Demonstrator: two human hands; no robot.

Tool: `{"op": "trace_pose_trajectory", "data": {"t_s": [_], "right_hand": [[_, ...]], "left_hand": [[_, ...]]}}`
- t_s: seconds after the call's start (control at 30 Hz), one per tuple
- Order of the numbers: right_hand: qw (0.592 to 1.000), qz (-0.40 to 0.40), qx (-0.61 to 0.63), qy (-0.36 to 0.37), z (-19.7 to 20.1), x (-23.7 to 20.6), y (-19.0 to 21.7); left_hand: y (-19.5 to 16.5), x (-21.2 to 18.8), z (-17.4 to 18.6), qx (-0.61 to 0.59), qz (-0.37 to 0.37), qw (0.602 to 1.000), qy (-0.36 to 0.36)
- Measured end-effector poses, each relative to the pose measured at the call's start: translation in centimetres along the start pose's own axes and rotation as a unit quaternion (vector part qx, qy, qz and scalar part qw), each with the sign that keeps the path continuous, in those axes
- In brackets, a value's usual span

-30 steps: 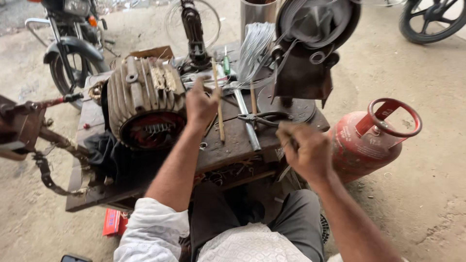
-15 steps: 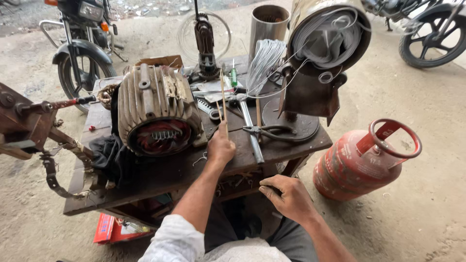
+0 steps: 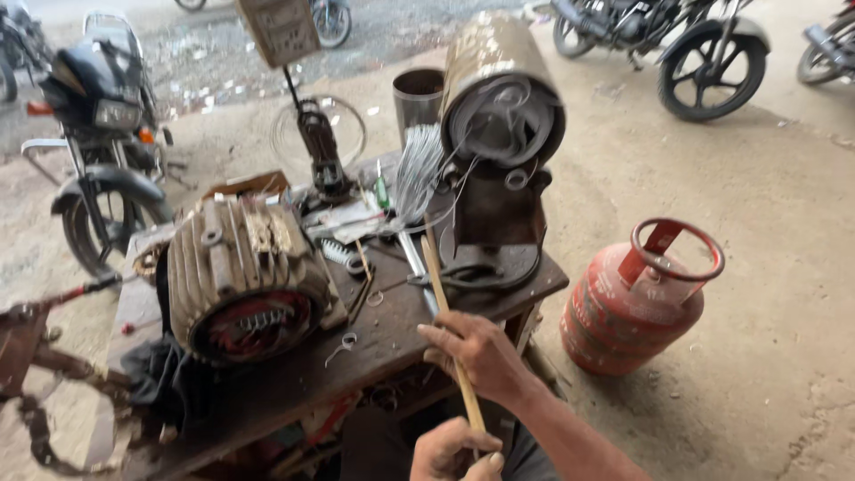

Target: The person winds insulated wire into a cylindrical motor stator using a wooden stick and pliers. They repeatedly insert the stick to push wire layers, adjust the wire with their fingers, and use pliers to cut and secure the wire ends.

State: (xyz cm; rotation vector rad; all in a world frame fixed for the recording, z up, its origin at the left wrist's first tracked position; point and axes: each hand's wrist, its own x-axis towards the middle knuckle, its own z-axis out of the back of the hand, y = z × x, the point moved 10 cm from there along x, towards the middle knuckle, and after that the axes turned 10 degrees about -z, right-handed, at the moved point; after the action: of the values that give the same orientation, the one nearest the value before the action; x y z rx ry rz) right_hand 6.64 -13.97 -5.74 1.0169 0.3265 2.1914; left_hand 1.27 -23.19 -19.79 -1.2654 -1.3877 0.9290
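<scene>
Both hands grasp a thin wooden stick (image 3: 450, 338): the right hand (image 3: 476, 356) at its middle, the left hand (image 3: 454, 452) at its lower end, just in front of the tabletop (image 3: 392, 334), right of the finned motor (image 3: 240, 281)

Matt wooden stick (image 3: 443, 303), ribbed metal motor (image 3: 242, 276) (dull, grimy).

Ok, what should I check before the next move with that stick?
1. Right hand closed around the thin wooden stick: ok.
2. Left hand gripping its lower end: ok.
3. Stick's tip clear of the wire bundle: cannot tell.
4. Finned motor housing resting on the bench: ok.
5. Red gas cylinder apart from the bench: ok.
</scene>
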Motion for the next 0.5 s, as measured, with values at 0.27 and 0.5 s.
{"op": "trace_pose_trajectory", "data": {"t_s": [0.27, 0.5], "right_hand": [[0.98, -0.155, -0.032, -0.122, 2.2, -4.2, -6.7], [0.928, -0.196, -0.096, -0.301, 9.3, -8.4, -11.7]], "left_hand": [[-6.1, -0.5, -3.6, 0.06, -0.159, 0.972, 0.161], [-1.5, 3.0, 0.6, -0.077, 0.108, 0.98, 0.149]]}}
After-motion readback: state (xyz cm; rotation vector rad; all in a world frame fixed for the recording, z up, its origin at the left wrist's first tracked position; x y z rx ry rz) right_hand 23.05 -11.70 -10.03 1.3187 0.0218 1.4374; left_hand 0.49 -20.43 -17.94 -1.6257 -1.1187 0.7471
